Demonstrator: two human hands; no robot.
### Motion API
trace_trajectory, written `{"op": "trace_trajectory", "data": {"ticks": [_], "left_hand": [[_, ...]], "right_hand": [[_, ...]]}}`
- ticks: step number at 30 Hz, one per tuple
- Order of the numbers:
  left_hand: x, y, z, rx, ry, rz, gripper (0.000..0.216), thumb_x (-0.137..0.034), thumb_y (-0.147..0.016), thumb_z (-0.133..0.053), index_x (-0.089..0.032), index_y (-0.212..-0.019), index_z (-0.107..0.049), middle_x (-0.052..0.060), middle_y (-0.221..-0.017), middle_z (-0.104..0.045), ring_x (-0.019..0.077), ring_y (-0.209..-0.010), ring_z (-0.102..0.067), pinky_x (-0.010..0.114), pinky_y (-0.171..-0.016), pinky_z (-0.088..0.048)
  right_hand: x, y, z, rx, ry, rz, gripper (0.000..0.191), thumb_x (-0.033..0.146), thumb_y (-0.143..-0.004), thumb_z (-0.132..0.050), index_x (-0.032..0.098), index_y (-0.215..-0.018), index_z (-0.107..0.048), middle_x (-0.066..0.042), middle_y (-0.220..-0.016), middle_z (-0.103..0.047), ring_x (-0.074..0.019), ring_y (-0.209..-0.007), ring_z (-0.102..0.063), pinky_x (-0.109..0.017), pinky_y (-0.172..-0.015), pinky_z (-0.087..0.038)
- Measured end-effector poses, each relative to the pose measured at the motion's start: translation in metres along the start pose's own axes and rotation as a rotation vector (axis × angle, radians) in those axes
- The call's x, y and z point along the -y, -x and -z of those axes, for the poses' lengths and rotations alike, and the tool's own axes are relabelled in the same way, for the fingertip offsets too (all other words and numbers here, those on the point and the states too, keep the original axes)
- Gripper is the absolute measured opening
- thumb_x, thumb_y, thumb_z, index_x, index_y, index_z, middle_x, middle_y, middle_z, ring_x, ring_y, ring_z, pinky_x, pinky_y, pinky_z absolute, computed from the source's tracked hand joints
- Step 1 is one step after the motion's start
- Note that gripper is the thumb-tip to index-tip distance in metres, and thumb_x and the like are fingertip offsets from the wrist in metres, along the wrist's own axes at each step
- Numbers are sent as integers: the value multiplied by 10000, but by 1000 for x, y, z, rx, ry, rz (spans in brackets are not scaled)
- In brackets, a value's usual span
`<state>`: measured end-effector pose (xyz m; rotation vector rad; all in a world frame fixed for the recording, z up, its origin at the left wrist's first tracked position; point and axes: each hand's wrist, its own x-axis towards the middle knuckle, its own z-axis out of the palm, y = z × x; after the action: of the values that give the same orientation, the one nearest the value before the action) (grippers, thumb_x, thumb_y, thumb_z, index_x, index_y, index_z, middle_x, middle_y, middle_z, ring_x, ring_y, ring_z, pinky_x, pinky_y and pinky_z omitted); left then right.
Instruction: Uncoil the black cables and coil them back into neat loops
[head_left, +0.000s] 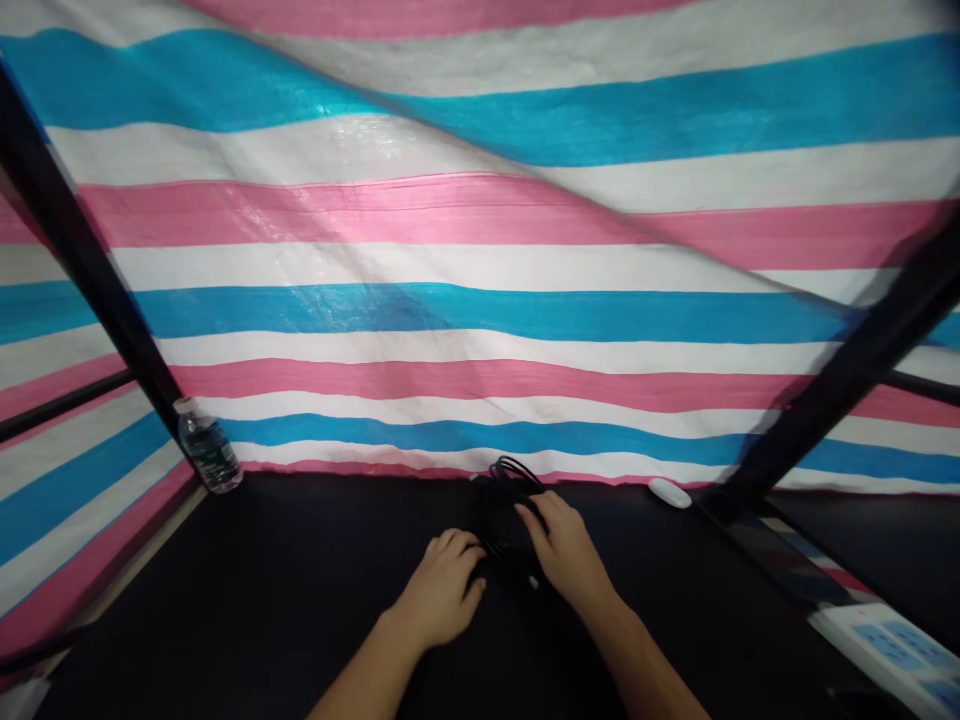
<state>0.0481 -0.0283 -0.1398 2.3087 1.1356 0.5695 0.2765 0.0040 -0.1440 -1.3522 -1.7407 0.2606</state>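
A coiled black cable (512, 467) lies in loose loops on the black tabletop, near its far edge. One small pale plug-like end (533, 582) points toward me, and another light bit shows at the far left of the coil. My right hand (564, 545) is closed on the right side of the loops, thumb and fingers around the cable. At the left side of the coil, my left hand (444, 590) rests palm down, with its fingers bent, its thumb apart and its fingertips at the cable. The dark surface hides part of the coil.
A clear plastic bottle (208, 447) stands at the back left corner by a black post. To the right, a white oval object (670, 493), perhaps a mouse, sits near the striped sheet (480, 310). A white and blue box or power strip (892, 650) is at front right.
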Motion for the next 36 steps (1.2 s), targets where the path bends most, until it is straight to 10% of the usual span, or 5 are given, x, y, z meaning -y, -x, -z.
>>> {"op": "trace_trajectory", "data": {"ticks": [12, 18, 21, 29, 36], "left_hand": [[1, -6, 0, -200, 323, 87, 236, -280, -928, -531, -202, -1070, -703, 112, -1049, -662, 296, -1041, -591, 483, -984, -440], [-1, -11, 7, -332, 734, 88, 610, -449, -892, -630, -221, -1430, -451, 165, -1305, -605, 292, -1172, -605, 391, -892, -518], [-8, -11, 16, -334, 1011, 91, 443, -519, -893, -648, -175, -1171, -640, 92, -956, -707, 231, -915, -649, 354, -821, -506], [-15, -14, 36, -515, 1360, 149, 583, -747, -850, -565, -228, -646, -394, -102, -531, -232, 79, -484, -194, 198, -444, -271], [-8, -6, 63, -567, 1398, 226, 534, -730, -857, -560, -214, -737, -494, -126, -518, -196, 59, -434, -74, 154, -358, -123]], "right_hand": [[20, 0, 18, -736, -494, -230, 386, 610, -974, -447, 254, -822, -443, 23, -760, -416, -186, -707, -433, -353, -709, -393], [57, -5, 6, -396, -1002, -239, 434, 600, -984, -433, 257, -722, -384, 76, -650, -242, -130, -503, -253, -286, -505, -336], [63, 3, -15, -149, -1197, -351, 415, 602, -965, -493, 251, -746, -456, 72, -639, -288, -126, -503, -311, -291, -527, -389], [45, 19, -38, 2, -824, -401, 559, 565, -797, -761, 219, -1203, -593, -22, -833, -659, -221, -701, -643, -349, -602, -565], [49, 21, -31, 100, -772, -471, 563, 680, -858, -644, 197, -1146, -605, 91, -499, -453, -111, -361, -410, -216, -323, -354]]}}
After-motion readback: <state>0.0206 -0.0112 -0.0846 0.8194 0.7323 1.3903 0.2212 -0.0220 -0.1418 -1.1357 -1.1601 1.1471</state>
